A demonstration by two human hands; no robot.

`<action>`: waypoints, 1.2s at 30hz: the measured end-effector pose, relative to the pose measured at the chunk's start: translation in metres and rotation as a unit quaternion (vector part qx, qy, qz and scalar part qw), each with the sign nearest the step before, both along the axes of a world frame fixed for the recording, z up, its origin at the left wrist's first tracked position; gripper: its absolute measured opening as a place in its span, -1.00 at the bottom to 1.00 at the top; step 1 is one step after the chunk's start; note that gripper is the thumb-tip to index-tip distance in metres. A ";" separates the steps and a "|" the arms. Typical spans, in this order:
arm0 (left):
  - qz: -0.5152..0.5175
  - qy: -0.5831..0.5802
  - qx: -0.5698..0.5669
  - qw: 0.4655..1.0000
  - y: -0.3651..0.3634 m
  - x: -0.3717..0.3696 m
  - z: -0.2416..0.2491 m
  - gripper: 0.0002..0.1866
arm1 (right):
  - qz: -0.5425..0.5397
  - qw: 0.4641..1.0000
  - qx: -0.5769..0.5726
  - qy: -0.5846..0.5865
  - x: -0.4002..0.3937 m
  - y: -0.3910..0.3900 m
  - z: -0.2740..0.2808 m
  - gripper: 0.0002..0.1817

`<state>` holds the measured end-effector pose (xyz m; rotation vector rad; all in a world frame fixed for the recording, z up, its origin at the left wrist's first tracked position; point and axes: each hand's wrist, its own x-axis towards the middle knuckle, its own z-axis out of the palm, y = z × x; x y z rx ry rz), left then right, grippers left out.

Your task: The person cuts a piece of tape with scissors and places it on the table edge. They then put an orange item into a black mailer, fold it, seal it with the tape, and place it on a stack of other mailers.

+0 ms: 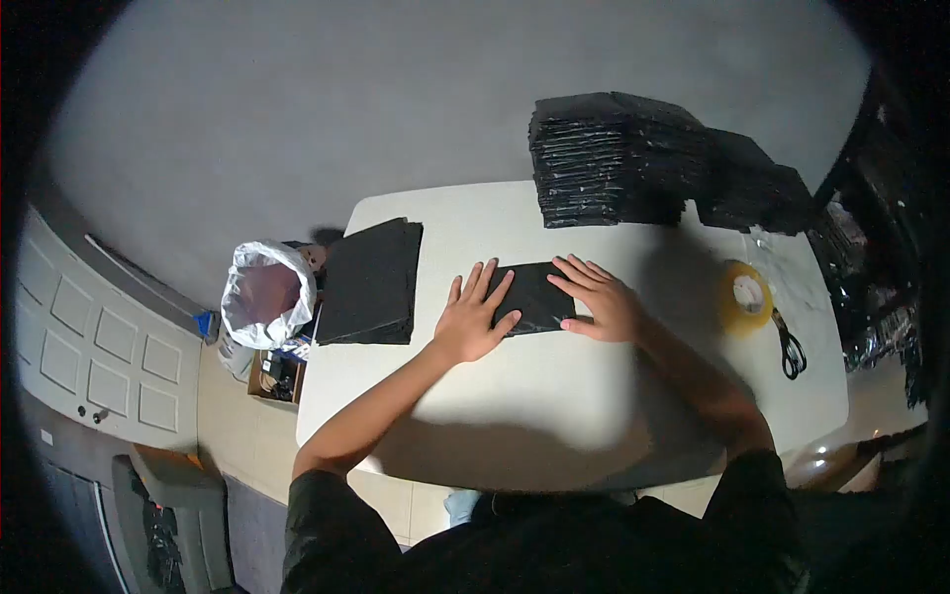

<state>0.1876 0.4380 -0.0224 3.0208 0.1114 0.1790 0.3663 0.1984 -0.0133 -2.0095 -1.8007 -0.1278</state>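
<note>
A small black rectangular packet (pixel 534 299), with a slightly shiny surface, lies flat on the white table (pixel 475 386). My left hand (pixel 475 319) rests over its left edge, fingers spread and pointing away from me. Over the packet's right edge lies my right hand (pixel 600 303), its fingers stretched out toward the upper left. Both palms face down, and neither hand grips anything. To the left of my left hand is a stack of flat black sheets (pixel 368 282).
Piles of folded black packets (pixel 623 163) stand at the table's back right. A roll of yellowish tape (pixel 734 297) and black-handled scissors (pixel 792 351) lie on the right. Beyond the left edge are a silver-lined bin (pixel 267 295) and a cardboard box (pixel 277 378).
</note>
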 end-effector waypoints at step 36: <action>0.173 -0.156 -0.492 0.839 0.048 0.209 0.166 -0.56 | -0.056 0.998 -0.021 0.015 0.017 -0.002 -0.016 -0.16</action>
